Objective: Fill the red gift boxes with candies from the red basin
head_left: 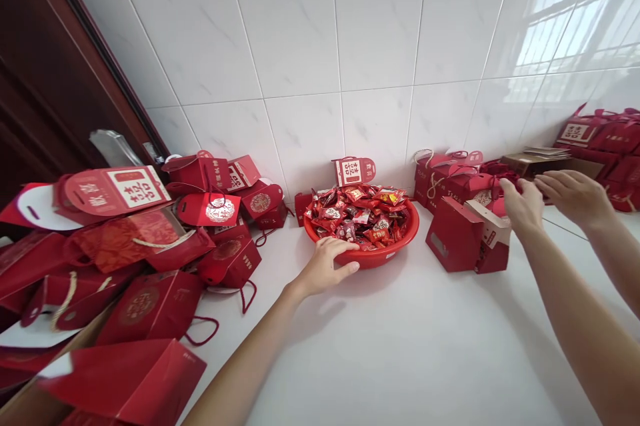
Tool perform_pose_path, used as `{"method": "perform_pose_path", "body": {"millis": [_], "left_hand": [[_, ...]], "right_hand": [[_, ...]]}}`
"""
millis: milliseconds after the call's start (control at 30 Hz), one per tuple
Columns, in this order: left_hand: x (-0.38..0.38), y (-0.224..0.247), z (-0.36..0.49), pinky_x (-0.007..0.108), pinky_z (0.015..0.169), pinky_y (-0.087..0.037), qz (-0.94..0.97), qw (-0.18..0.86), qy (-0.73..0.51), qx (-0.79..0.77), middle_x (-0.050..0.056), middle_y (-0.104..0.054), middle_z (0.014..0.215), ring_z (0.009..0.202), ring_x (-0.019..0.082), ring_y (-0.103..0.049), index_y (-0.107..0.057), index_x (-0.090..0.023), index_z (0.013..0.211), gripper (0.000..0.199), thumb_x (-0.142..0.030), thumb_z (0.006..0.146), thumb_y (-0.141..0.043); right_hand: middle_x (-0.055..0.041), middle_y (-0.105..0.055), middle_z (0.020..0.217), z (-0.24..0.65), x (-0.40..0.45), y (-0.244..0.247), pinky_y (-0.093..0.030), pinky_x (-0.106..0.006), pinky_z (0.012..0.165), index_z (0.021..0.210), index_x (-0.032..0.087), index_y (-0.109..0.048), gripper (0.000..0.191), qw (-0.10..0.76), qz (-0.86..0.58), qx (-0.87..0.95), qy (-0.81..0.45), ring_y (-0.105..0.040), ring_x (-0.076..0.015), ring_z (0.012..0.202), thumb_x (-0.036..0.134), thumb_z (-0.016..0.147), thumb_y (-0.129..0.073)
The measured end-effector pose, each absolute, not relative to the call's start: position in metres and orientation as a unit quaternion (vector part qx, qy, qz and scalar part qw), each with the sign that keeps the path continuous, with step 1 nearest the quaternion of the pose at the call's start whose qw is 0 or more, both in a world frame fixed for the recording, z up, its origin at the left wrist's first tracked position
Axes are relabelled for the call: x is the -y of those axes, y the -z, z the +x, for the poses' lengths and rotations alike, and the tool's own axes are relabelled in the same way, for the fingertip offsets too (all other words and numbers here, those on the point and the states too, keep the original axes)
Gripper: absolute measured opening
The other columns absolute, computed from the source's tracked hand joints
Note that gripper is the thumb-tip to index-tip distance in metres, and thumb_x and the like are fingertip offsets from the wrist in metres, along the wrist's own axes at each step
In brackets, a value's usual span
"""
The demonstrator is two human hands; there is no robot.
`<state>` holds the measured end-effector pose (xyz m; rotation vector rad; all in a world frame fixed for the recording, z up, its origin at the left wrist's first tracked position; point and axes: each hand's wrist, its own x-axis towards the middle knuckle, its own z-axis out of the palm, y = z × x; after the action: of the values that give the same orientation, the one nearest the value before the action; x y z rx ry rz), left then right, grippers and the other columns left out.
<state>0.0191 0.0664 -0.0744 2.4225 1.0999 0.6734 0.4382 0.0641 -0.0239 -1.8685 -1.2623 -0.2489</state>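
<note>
My left hand is at the near left rim of a red plastic bowl, its thumb apart and its fingers stretched towards the rim, with nothing visible in it. Small red wrapped candies are heaped in the bowl. I do not see my right hand; the two hands at the right appear to be another person's. One of these hands is closed near dark red ribbon above an upright red gift box. The other hand is just beside it, its fingertips partly hidden.
Red gift boxes with cord handles are piled at the left. More boxes stand behind the upright one, near an open cardboard carton. Ribboned boxes are stacked at far right. A tiled wall borders the white table.
</note>
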Motion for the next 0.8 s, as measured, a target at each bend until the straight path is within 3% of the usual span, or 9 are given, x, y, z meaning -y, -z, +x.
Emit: {"method": "perform_pose_path", "body": {"millis": [67,133,233,300,400,500,667,800], "left_hand": [[-0.068,0.074,0.019,0.048,0.116,-0.036,0.857,0.227,-0.264,-0.379,0.007,-0.071,0.127,0.123,0.026,-0.059,-0.070,-0.024,0.119,0.037,-0.043,0.088,-0.063],[-0.072,0.070,0.014,0.044,0.111,-0.043,0.838,0.255,-0.314,-0.366,0.009,-0.072,0.124,0.119,0.025,-0.063,-0.072,-0.021,0.114,0.035,-0.043,0.088,-0.062],[-0.083,0.055,-0.010,0.041,0.106,-0.049,0.785,0.217,-0.409,-0.410,0.009,-0.074,0.116,0.112,0.025,-0.067,-0.073,-0.020,0.104,0.029,-0.039,0.087,-0.059],[-0.089,0.040,-0.037,0.041,0.105,-0.049,0.742,0.152,-0.426,-0.495,0.011,-0.073,0.118,0.111,0.027,-0.067,-0.072,-0.019,0.107,0.030,-0.034,0.085,-0.058],[-0.093,0.023,-0.084,0.051,0.108,-0.045,0.671,0.055,-0.304,-0.674,0.019,-0.064,0.134,0.127,0.039,-0.058,-0.065,-0.016,0.124,0.048,-0.030,0.079,-0.065],[-0.089,0.020,-0.116,0.060,0.101,-0.046,0.568,0.059,-0.165,-0.804,0.027,-0.056,0.140,0.131,0.049,-0.052,-0.059,-0.014,0.132,0.061,-0.036,0.076,-0.070],[-0.086,0.035,-0.124,0.057,0.095,-0.049,0.544,0.074,-0.082,-0.832,0.025,-0.051,0.144,0.130,0.048,-0.051,-0.059,-0.019,0.130,0.065,-0.038,0.069,-0.072],[-0.087,0.037,-0.111,0.046,0.103,-0.047,0.623,0.094,-0.096,-0.771,0.016,-0.059,0.134,0.129,0.039,-0.054,-0.062,-0.024,0.127,0.063,-0.035,0.066,-0.075]], "right_hand": [[-0.0271,-0.061,0.113,0.419,-0.065,0.017,-0.045,-0.051,0.089,0.100,0.015,-0.060,0.035,0.447,-0.772,0.444,0.084,-0.057,-0.0358,0.108,0.043,0.093,-0.040],[-0.0249,-0.061,0.126,0.400,-0.061,0.004,-0.043,-0.048,0.099,0.113,0.014,-0.060,0.042,0.468,-0.768,0.432,0.066,-0.055,-0.0348,0.120,0.048,0.091,-0.047],[-0.0188,-0.066,0.124,0.372,-0.047,-0.015,-0.044,-0.046,0.104,0.117,0.016,-0.063,0.043,0.545,-0.707,0.448,0.055,-0.059,-0.0306,0.120,0.045,0.088,-0.053],[-0.0159,-0.070,0.117,0.355,-0.034,-0.023,-0.047,-0.046,0.103,0.112,0.017,-0.066,0.038,0.606,-0.647,0.460,0.054,-0.064,-0.0289,0.117,0.042,0.084,-0.059],[-0.0110,-0.074,0.106,0.334,-0.016,-0.027,-0.055,-0.045,0.097,0.103,0.020,-0.069,0.030,0.658,-0.580,0.479,0.039,-0.070,-0.0278,0.107,0.037,0.078,-0.067],[-0.0085,-0.075,0.100,0.312,-0.002,-0.028,-0.059,-0.045,0.090,0.096,0.021,-0.070,0.024,0.679,-0.547,0.490,0.011,-0.073,-0.0277,0.100,0.034,0.076,-0.070],[-0.0057,-0.075,0.095,0.278,0.004,-0.022,-0.060,-0.044,0.090,0.095,0.021,-0.071,0.023,0.687,-0.483,0.541,-0.049,-0.073,-0.0246,0.093,0.034,0.077,-0.074],[-0.0052,-0.074,0.100,0.257,-0.003,-0.007,-0.060,-0.043,0.089,0.097,0.023,-0.070,0.019,0.619,-0.450,0.638,-0.090,-0.073,-0.0239,0.092,0.037,0.084,-0.070]]}}
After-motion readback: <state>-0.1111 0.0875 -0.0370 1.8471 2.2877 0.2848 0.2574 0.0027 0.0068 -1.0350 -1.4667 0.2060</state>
